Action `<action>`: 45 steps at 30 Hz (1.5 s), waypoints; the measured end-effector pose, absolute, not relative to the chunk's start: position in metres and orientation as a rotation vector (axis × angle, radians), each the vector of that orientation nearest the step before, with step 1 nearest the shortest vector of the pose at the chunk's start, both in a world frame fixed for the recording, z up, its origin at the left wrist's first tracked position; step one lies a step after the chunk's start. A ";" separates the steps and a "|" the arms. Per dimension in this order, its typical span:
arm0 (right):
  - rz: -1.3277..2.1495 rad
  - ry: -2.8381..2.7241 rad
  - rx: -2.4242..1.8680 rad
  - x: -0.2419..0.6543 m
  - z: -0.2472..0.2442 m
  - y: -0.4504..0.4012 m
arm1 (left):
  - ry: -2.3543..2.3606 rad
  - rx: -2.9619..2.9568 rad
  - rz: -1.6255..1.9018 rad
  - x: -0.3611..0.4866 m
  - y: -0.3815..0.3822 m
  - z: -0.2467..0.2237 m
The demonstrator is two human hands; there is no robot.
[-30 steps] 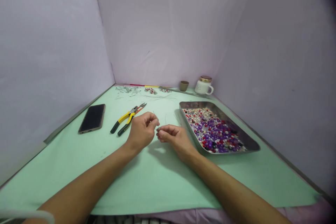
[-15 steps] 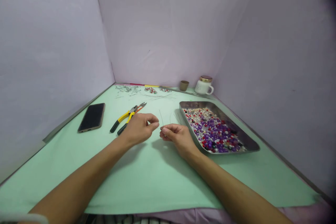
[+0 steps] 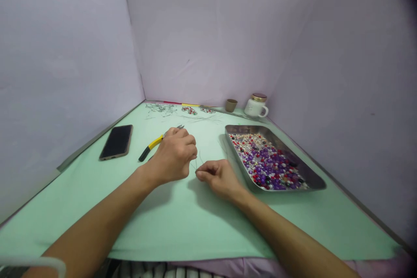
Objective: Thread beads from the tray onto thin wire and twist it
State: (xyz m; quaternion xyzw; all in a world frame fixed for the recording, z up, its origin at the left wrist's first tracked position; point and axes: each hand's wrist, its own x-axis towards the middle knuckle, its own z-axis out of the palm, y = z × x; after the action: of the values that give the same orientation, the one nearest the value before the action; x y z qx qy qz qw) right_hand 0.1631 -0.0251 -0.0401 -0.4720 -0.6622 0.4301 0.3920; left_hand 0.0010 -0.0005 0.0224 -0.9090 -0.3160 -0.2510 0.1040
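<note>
Thin wire rises from the fingertips of my right hand, which is closed in a pinch just left of the bead tray. My left hand is turned knuckles up, its fingers closed close to the wire's upper end; whether it grips the wire is too small to tell. Behind and partly under my left hand lie pliers with yellow and black handles, mostly hidden by it. The metal tray holds purple, red, white and black beads.
A phone lies at the left. Along the back are loose wire pieces, small bead clusters, a brown cup and a white lidded mug. Walls enclose the green table on three sides.
My left hand has rolled over, rising and curling its fingers near the wire, and covers more of the pliers. My right hand has come slightly lower and nearer with the wire.
</note>
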 end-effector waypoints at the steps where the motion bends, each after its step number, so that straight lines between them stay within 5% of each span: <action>1: 1.056 -1.739 -1.188 0.163 -0.041 -0.027 | -0.999 -2.721 -0.740 0.001 0.000 0.022; 10: 1.156 -1.999 -1.045 0.156 -0.041 -0.036 | -1.118 -3.263 -0.562 0.002 0.010 0.014; 17: 1.164 -1.715 -1.259 0.159 -0.049 -0.022 | -1.014 -2.853 -0.963 -0.005 0.008 0.023; 27: 1.204 -1.639 -1.215 0.159 -0.048 -0.020 | -0.687 -2.741 -0.594 0.009 0.000 0.014; 45: 1.265 -1.076 -1.000 0.160 -0.035 -0.019 | -1.355 -2.658 -0.977 0.014 -0.004 0.016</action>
State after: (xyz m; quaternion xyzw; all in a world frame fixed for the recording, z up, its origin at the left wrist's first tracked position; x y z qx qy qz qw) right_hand 0.1596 -0.0195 -0.0350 -0.4253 -0.4575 0.5379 0.5660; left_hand 0.0145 -0.0043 0.0164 -0.8467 -0.4315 -0.3113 0.0010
